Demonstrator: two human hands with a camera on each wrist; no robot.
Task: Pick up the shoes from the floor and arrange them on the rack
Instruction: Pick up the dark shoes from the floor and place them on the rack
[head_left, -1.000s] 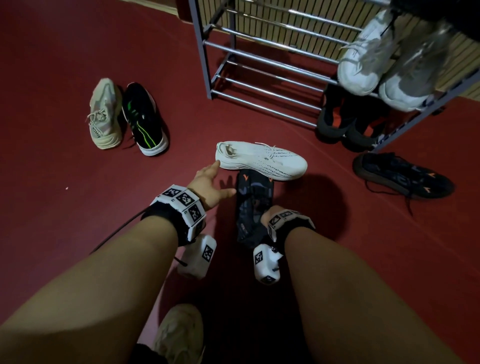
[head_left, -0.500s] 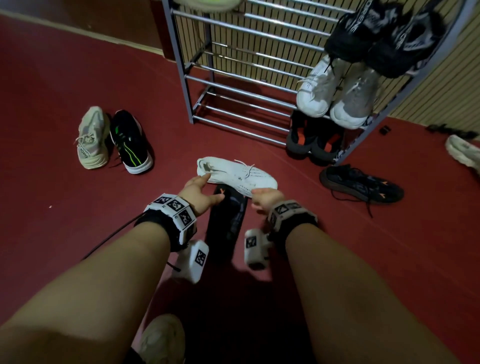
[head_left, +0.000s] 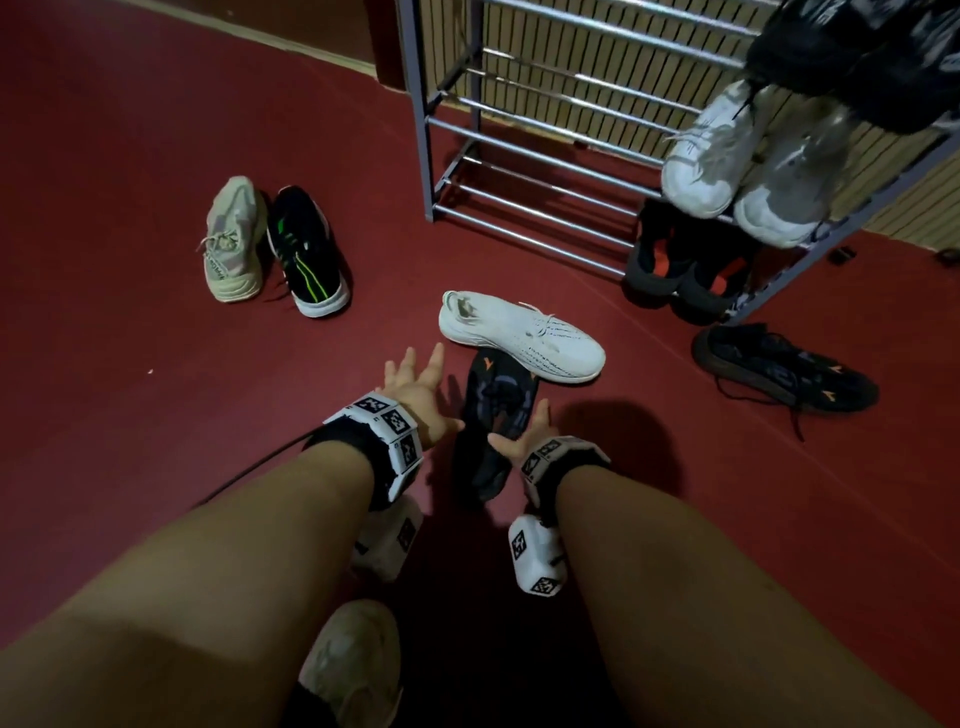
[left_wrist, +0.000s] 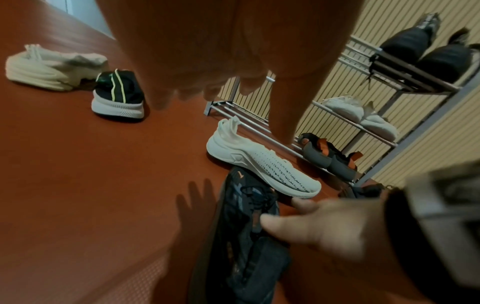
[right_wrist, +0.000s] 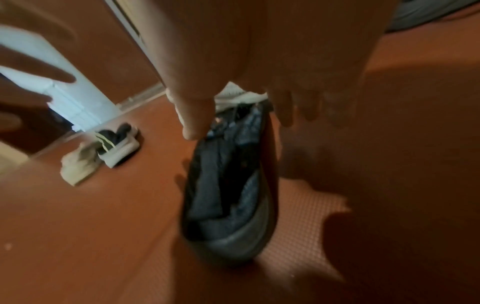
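Furthest left on the red floor (head_left: 156, 441), a beige sneaker (head_left: 231, 241) and a black sneaker with a green stripe (head_left: 306, 254) are lying side by side, well apart from either grip. Nearer the middle, the left hand (head_left: 415, 387) is hovering with its fingers spread wide and holding nothing, just to the left of the dark sneaker (head_left: 496, 415), which is lying lengthwise on the floor between the two grips, its toe end touching the side of the white knit sneaker (head_left: 519, 335) that is resting crosswise just beyond it. The right hand (head_left: 524, 436) is also reaching in spread and holding nothing, its thumb extending over the dark sneaker's right side near the laces; whether it is touching cannot be told. Both shoes are looking light, with soft uppers that would likely crumple under a squeeze and firmer soles, so the heel collar or the sole edges are probably the surest places to take hold. To the right, the metal rack (head_left: 545, 156) is already carrying pale and dark pairs, with bare bars on its left, and another black sneaker (head_left: 779, 369) is lying on the floor by its foot.
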